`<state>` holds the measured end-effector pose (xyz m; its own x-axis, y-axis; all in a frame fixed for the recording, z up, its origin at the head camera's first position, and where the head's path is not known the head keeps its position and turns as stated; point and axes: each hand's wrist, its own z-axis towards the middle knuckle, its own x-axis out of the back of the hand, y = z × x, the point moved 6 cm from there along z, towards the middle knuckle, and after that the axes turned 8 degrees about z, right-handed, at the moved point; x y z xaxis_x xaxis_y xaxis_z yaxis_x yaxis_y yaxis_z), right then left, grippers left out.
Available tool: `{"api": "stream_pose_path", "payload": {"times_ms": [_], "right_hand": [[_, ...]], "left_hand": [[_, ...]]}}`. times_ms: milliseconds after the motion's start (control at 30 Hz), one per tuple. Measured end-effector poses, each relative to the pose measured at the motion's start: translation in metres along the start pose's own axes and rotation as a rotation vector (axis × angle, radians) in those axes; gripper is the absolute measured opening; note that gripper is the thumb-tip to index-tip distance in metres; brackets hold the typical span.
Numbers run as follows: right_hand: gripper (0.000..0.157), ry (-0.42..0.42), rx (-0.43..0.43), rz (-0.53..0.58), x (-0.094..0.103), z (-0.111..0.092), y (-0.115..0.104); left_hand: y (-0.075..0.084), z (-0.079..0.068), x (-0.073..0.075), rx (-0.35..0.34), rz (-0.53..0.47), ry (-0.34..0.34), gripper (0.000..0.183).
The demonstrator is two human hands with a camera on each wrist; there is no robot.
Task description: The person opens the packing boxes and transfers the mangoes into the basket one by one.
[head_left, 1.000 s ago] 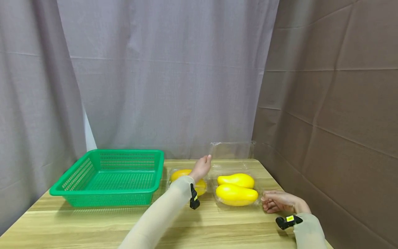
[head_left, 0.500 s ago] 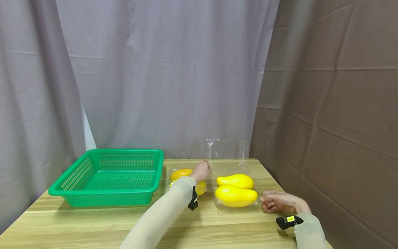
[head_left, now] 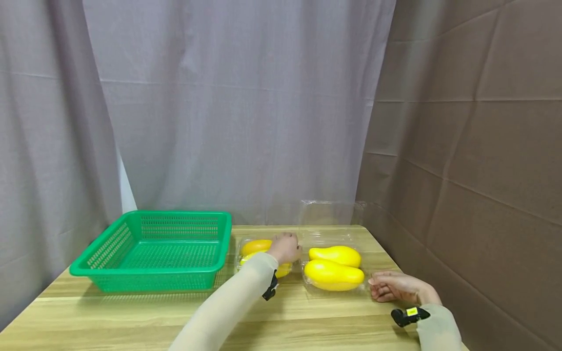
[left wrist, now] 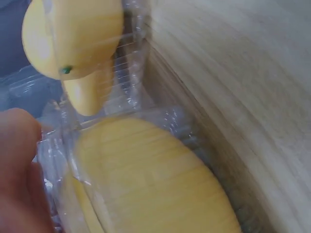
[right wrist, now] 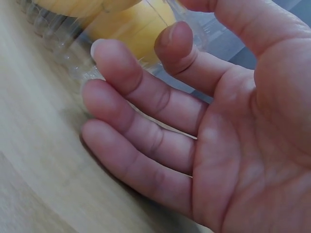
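Note:
In the head view two yellow mangoes (head_left: 335, 274) lie in a clear plastic box (head_left: 316, 291) whose lid (head_left: 331, 214) stands raised at the back. At this box's right edge is my right hand (head_left: 395, 286), its thumb and index finger pinching the rim and the other fingers loosely bent. My left hand (head_left: 285, 247) is over the gap between this box and a second clear box (head_left: 239, 253), which holds more mangoes (head_left: 256, 246). Its fingers look bent, but their grip is hidden. In the left wrist view that hand (left wrist: 19, 170) is beside clear plastic and a mango (left wrist: 155, 179).
A green basket (head_left: 151, 274) with perforated sides stands on the left of the wooden table (head_left: 145, 321). Grey curtains (head_left: 237, 112) hang behind the table, and a brown cloth wall (head_left: 474, 170) is close on the right.
My left hand has come down from beside the raised lid to the gap between the boxes. The lid tipped slightly forward, then back again. My right hand has stayed at the box's edge.

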<state>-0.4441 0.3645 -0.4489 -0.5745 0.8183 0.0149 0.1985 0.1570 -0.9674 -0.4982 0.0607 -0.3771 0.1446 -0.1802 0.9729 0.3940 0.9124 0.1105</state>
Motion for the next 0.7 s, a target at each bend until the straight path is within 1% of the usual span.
{"api": "stream_pose_path", "payload": {"times_ms": [167, 233, 400, 700], "right_hand": [[0.016, -0.004, 0.003, 0.015, -0.0002, -0.0008, 0.0013], [0.016, -0.001, 0.002, 0.016, 0.0003, -0.0012, 0.0012], [0.017, 0.010, 0.000, 0.011, 0.0009, -0.0010, 0.0010], [0.018, 0.021, -0.006, 0.007, 0.0006, -0.0010, 0.0010]], "left_hand": [[0.0008, -0.0004, -0.0032, 0.015, 0.090, -0.012, 0.053], [0.0005, -0.0001, -0.0046, 0.027, 0.104, -0.017, 0.051], [-0.0002, -0.0001, -0.0071, 0.036, 0.120, -0.022, 0.044], [0.0024, -0.0017, -0.0077, 0.014, 0.140, -0.041, 0.040]]}}
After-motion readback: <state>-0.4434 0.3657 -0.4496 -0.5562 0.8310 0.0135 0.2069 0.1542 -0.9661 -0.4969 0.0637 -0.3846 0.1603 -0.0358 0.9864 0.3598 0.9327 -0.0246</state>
